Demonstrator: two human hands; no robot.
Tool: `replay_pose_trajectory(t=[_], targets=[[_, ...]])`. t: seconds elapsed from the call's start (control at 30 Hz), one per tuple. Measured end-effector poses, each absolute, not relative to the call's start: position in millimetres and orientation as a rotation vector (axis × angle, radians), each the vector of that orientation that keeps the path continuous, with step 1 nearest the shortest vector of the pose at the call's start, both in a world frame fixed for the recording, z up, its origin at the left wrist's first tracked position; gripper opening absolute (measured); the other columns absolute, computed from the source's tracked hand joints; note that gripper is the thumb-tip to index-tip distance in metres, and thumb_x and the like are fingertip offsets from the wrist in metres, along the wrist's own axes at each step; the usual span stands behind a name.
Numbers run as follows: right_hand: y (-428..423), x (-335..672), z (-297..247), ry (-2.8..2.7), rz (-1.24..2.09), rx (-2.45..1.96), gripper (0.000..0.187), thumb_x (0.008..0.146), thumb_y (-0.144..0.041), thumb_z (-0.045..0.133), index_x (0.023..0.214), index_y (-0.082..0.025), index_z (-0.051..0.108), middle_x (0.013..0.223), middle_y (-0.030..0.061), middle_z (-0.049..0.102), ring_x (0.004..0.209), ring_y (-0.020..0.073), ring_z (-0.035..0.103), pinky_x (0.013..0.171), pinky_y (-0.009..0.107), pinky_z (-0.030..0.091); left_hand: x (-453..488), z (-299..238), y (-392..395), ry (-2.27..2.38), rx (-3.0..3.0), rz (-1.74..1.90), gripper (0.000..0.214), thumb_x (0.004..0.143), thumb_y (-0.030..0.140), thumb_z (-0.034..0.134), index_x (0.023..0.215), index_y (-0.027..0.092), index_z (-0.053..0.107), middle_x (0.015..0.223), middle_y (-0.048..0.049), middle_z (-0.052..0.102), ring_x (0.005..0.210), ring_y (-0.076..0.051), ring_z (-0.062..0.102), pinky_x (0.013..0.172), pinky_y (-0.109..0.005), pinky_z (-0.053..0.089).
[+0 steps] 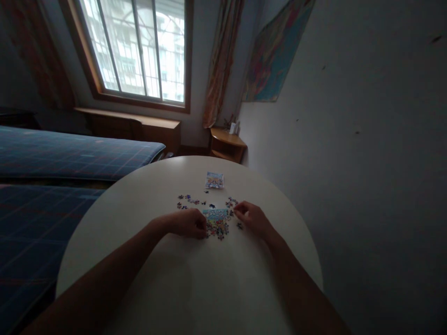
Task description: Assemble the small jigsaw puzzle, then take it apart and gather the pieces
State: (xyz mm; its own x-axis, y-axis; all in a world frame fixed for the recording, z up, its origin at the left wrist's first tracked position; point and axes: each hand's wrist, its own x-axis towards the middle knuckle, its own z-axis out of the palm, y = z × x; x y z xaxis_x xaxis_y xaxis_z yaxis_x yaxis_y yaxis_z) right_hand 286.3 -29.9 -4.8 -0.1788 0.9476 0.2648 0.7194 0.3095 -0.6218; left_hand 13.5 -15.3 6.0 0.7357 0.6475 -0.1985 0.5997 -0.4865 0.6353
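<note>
A partly assembled jigsaw puzzle lies on the round white table, between my two hands. My left hand rests curled at the puzzle's left edge, fingertips touching it. My right hand sits at the puzzle's upper right corner, fingers pinched together by the edge; whether a piece is in them is too small to tell. Several loose puzzle pieces are scattered just beyond the puzzle. A small picture card lies farther back on the table.
A bed with a blue plaid cover runs along the left. A window is at the back, with a wooden corner shelf beside it. A wall with a map stands close on the right.
</note>
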Motion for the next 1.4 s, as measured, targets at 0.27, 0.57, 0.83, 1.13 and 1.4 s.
replay_pose_trajectory(t=[0.27, 0.57, 0.83, 1.13, 1.4], targets=[[-11.5, 344.5, -14.2, -1.564, 0.138, -1.902, 0.021, 0.080, -0.025, 0.057, 0.094, -0.016, 0.070, 0.087, 0.0075, 0.074, 0.070, 0.0155, 0.065, 0.067, 0.026, 0.048, 19.7, 10.8, -25.1, 0.874, 2.375, 0.063, 0.018, 0.077, 0.035, 0.066, 0.074, 0.017, 0.068, 0.067, 0.0010, 0.064, 0.059, -0.012, 0.057, 0.053, -0.022, 0.036], [-14.2, 381.7, -20.9, -1.474, 0.141, -2.104, 0.023, 0.080, -0.027, 0.057, 0.092, -0.016, 0.075, 0.095, 0.0151, 0.075, 0.087, 0.0260, 0.069, 0.075, 0.032, 0.048, 23.2, 13.9, -28.7, 0.907, 2.445, 0.071, 0.014, 0.075, 0.031, 0.070, 0.071, 0.018, 0.067, 0.067, 0.0010, 0.064, 0.059, -0.012, 0.056, 0.053, -0.022, 0.034], [-15.1, 378.6, -23.8, -1.548, 0.267, -2.127, 0.031, 0.078, -0.041, 0.064, 0.091, -0.017, 0.076, 0.096, 0.0146, 0.074, 0.087, 0.0271, 0.069, 0.073, 0.034, 0.047, 19.2, 11.6, -25.1, 0.876, 2.411, 0.118, 0.017, 0.077, 0.035, 0.068, 0.074, 0.019, 0.072, 0.069, 0.0004, 0.067, 0.061, -0.013, 0.060, 0.056, -0.022, 0.037], [-15.7, 375.6, -22.6, -1.556, 0.292, -2.149, 0.030, 0.075, -0.042, 0.068, 0.093, -0.019, 0.075, 0.095, 0.0103, 0.074, 0.087, 0.0231, 0.068, 0.075, 0.031, 0.046, 17.3, 17.4, -24.6, 0.905, 2.391, 0.107, 0.016, 0.077, 0.032, 0.068, 0.080, 0.018, 0.075, 0.074, -0.0010, 0.071, 0.065, -0.013, 0.062, 0.058, -0.021, 0.039], [-24.5, 369.7, -14.6, -1.644, 0.287, -2.145, 0.021, 0.072, -0.040, 0.069, 0.083, -0.022, 0.076, 0.091, 0.0092, 0.075, 0.084, 0.0244, 0.069, 0.074, 0.033, 0.046, 16.0, 15.8, -23.4, 0.898, 2.374, 0.094, 0.014, 0.076, 0.031, 0.068, 0.080, 0.018, 0.073, 0.075, -0.0013, 0.069, 0.065, -0.014, 0.061, 0.057, -0.021, 0.038]])
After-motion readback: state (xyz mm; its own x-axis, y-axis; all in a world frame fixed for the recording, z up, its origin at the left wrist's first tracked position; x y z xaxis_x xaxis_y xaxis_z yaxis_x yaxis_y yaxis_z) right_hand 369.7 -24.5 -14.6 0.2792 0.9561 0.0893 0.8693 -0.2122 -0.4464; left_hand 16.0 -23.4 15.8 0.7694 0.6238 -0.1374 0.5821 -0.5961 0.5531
